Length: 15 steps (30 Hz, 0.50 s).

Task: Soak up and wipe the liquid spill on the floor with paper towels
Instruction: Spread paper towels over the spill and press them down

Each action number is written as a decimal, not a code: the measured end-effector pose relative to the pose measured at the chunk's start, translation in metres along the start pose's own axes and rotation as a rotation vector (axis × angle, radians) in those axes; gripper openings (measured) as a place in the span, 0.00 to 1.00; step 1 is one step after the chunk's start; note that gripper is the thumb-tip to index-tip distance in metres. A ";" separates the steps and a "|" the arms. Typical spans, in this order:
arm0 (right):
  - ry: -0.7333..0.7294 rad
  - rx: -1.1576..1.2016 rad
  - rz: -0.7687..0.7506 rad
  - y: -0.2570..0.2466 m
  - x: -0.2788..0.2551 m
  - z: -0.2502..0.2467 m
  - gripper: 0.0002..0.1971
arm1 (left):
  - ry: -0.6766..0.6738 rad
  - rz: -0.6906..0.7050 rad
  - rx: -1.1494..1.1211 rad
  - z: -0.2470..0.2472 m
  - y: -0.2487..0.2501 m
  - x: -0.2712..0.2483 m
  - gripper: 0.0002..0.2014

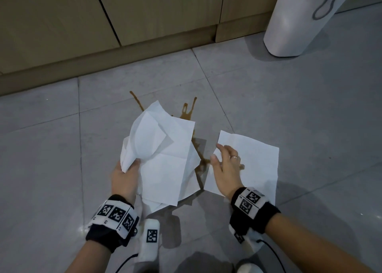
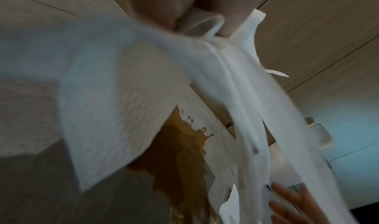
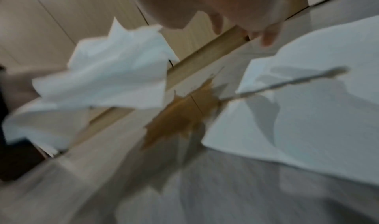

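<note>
A brown liquid spill (image 1: 187, 113) (image 2: 176, 159) (image 3: 182, 114) spreads over the grey floor tiles near the cabinet base. My left hand (image 1: 124, 177) grips a loose bunch of white paper towels (image 1: 163, 155) (image 2: 127, 84) (image 3: 106, 75), held above the spill and hiding most of it in the head view. A single flat paper towel (image 1: 254, 165) (image 3: 307, 107) lies on the floor at the spill's right edge. My right hand (image 1: 225, 169) hovers over that sheet's left edge with relaxed, spread fingers and holds nothing.
Wooden cabinets (image 1: 124, 14) with a kickboard run along the back. A white bin (image 1: 299, 24) stands at the back right. The floor (image 1: 41, 148) stretches bare to the left and to the far right. My knees sit at the bottom edge.
</note>
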State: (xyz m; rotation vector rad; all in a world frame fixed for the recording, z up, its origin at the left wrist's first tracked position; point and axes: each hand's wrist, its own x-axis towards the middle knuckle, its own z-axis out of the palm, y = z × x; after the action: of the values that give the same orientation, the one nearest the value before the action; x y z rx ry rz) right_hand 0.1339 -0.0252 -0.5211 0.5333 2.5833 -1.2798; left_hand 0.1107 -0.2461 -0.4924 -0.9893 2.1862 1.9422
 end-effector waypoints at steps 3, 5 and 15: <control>-0.008 0.306 -0.075 -0.032 0.003 -0.015 0.18 | -0.040 -0.002 -0.020 0.002 0.001 -0.004 0.04; -0.080 0.415 -0.072 -0.049 0.009 -0.021 0.14 | -0.068 -0.005 -0.050 0.002 0.003 -0.008 0.06; -0.040 0.546 -0.034 -0.086 0.023 -0.019 0.04 | -0.268 -0.111 -0.270 -0.009 0.002 -0.012 0.23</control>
State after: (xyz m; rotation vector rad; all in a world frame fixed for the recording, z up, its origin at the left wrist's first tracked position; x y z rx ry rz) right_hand 0.0773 -0.0533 -0.4554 0.5421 2.1997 -1.9931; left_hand 0.1229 -0.2496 -0.4837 -0.8010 1.7268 2.2081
